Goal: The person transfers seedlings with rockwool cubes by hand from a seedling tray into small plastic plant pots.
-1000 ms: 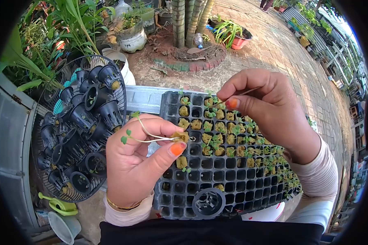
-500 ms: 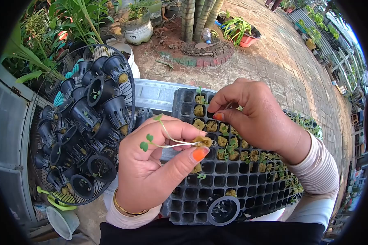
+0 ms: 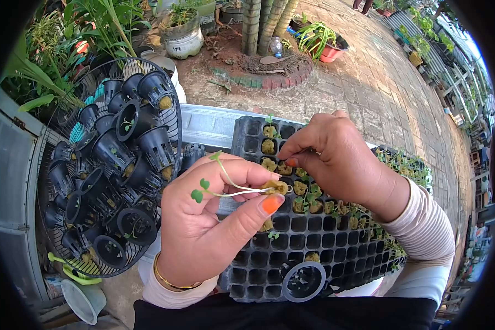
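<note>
Between the thumb and fingers of my left hand [image 3: 214, 220] is a seedling [image 3: 231, 193] with its small yellowish sponge plug [image 3: 275, 188]. The white stems lie toward the left and end in green leaves. My right hand [image 3: 335, 159] is pinched closed just beyond the plug, over the black seedling tray [image 3: 283, 242]. Whatever is between its fingertips, if anything, is hidden. Plugs, some with sprouts, fill several cells of the tray, partly covered by my hands. An empty-looking black net pot [image 3: 303, 281] rests at the tray's near edge.
At the left a black wire basket [image 3: 165, 60] holds many net pots [image 3: 154, 144], several with plugs and seedlings. A pale plastic container [image 3: 83, 300] stands below it. Beyond the metal surface [image 3: 209, 122] are a white planter [image 3: 182, 39], a ringed tree bed and brick paving.
My right hand has come slightly lower and nearer to the plug, its fingertips still together. My left hand keeps its hold on the seedling, almost unmoved.
</note>
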A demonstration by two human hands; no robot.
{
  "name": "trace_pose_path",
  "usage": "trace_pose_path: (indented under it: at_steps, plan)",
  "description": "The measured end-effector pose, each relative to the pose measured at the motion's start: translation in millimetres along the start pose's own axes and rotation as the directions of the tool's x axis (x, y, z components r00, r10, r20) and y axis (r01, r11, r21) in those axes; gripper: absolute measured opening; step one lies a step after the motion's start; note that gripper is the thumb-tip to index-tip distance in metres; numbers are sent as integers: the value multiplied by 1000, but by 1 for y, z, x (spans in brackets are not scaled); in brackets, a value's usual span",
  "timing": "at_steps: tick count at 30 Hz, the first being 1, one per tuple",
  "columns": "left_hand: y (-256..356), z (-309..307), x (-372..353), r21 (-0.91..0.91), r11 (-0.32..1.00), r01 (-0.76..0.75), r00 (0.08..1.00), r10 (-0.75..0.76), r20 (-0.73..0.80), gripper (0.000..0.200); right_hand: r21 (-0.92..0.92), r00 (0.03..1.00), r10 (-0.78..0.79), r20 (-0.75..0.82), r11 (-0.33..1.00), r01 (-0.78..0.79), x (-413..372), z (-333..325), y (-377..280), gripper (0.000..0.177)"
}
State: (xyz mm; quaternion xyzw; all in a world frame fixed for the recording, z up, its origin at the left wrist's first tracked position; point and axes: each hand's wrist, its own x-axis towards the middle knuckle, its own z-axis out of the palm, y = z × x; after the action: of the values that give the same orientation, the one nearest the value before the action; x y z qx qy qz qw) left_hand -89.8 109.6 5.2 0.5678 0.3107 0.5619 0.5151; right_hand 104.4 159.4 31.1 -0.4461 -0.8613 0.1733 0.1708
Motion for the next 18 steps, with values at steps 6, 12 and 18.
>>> trace_pose_path:
  at_steps: [6,12,18]
  plan:
    - [-3,2,-2,-44,999,2,1000,-3,-29,18,315,943,268,196,894,-319,5,4,9,12]
    - [-4,1,-2,-33,999,13,1000,-14,-26,18,559,916,355,184,729,-395,3,-7,13,9]
    - [-5,2,-2,-56,998,-5,999,3,-37,19,675,925,367,100,658,-334,-2,-27,10,9]
